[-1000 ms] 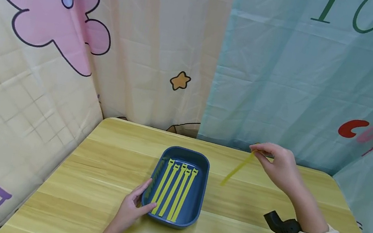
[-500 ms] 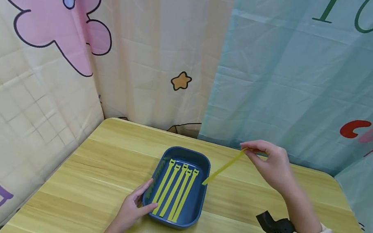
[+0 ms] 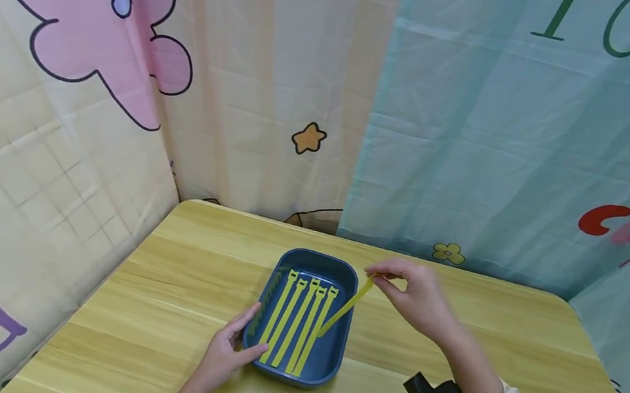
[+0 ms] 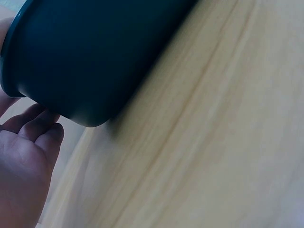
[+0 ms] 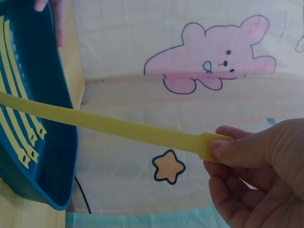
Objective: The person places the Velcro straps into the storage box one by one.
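Yellow strap (image 3: 347, 306) hangs slanted from my right hand (image 3: 414, 297), pinched at its top end between thumb and forefinger, its lower tip dipping over the right side of the blue tray (image 3: 333, 361). Four more yellow straps (image 3: 295, 323) lie side by side inside the tray on the wooden surface (image 3: 180, 278). My left hand (image 3: 227, 350) rests against the tray's near left corner, fingers straight along its wall.

From the left wrist, the tray's dark outer wall (image 4: 95, 52) fills the top, my relaxed fingers (image 4: 35, 126) touching its lower edge.

From the right wrist, my fingers (image 5: 228, 145) grip the wide head of the strap (image 5: 109, 124), which runs left across the tray's rim (image 5: 66, 128)
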A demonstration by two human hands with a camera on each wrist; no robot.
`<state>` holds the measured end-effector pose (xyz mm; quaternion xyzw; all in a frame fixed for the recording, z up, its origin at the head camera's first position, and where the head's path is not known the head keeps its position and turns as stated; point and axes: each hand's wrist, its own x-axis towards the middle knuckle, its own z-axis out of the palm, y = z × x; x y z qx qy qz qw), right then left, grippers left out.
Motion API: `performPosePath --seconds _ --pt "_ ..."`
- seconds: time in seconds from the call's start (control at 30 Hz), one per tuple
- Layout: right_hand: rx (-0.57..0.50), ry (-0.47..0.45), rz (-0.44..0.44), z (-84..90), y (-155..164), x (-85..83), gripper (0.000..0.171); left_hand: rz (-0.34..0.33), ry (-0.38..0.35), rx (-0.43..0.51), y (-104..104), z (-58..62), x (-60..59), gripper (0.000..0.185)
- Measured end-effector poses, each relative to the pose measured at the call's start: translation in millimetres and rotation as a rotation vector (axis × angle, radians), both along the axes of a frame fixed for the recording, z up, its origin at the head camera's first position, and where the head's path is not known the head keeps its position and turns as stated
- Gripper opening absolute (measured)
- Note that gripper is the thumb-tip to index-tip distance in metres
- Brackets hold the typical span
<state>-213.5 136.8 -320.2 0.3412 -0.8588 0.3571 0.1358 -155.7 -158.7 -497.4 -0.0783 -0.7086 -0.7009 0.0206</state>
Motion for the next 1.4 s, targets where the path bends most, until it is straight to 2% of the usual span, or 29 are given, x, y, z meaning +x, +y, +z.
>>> performPosePath --seconds 0.13,0.33,0.5,0.67,0.97,1.2,1.4 --pt "0.018 -0.022 0.057 -6.0 -6.1 3.8 0.021 0.004 0.001 -0.008 0.1 -0.2 -0.5 0.070" --pt "0.045 -0.138 0.127 -15.6 -14.3 9.8 0.021 0.005 -0.001 -0.010 -0.1 -0.6 -1.0 0.070" --pt "0.062 -0.206 0.153 -20.7 -18.7 13.3 0.020 0.002 -0.001 -0.009 -0.1 -0.9 -0.9 0.071" --pt "0.066 -0.231 0.147 -22.2 -19.0 12.1 0.019 0.002 0.001 -0.008 0.1 -0.5 -0.4 0.071" --pt "0.146 -0.241 0.083 -34.9 -22.1 -8.1 0.017 0.012 -0.007 -0.019 -0.9 -0.1 -0.5 0.070" --pt "0.181 -0.268 0.040 -55.2 -29.2 -31.9 0.015 0.003 0.018 -0.035 -1.9 -2.1 -1.7 0.070" --pt "0.220 -0.292 0.002 -72.2 -33.9 -44.0 0.015 0.001 0.002 -0.025 -1.4 -1.3 -1.1 0.071"
